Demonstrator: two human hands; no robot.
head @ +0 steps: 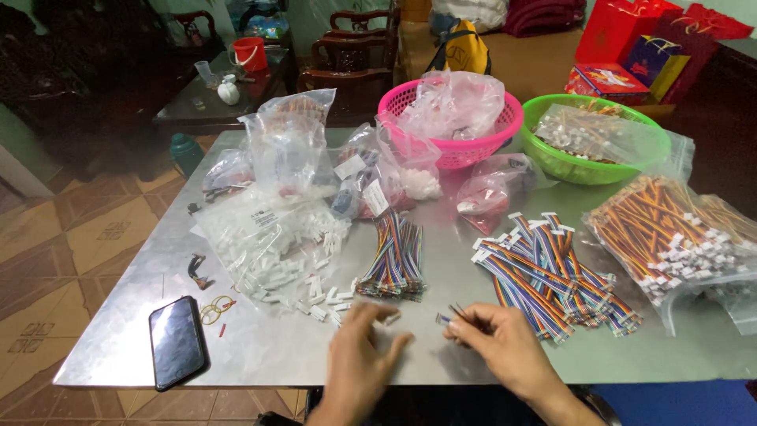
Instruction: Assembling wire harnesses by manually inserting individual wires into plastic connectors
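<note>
1. The right hand [505, 343] pinches a thin wire piece [451, 315] between thumb and fingertips, low over the worktop [276, 347]; the left hand [359, 347] is blurred, fingers spread, holding nothing, reaching toward loose white connectors [319, 304].
2. Likely slip: the small wire piece could drop from so light a pinch.
3. The left hand's sweep may scatter connectors toward the rainbow cable bundle [392, 264] or the phone [177, 341] at the edge.
</note>
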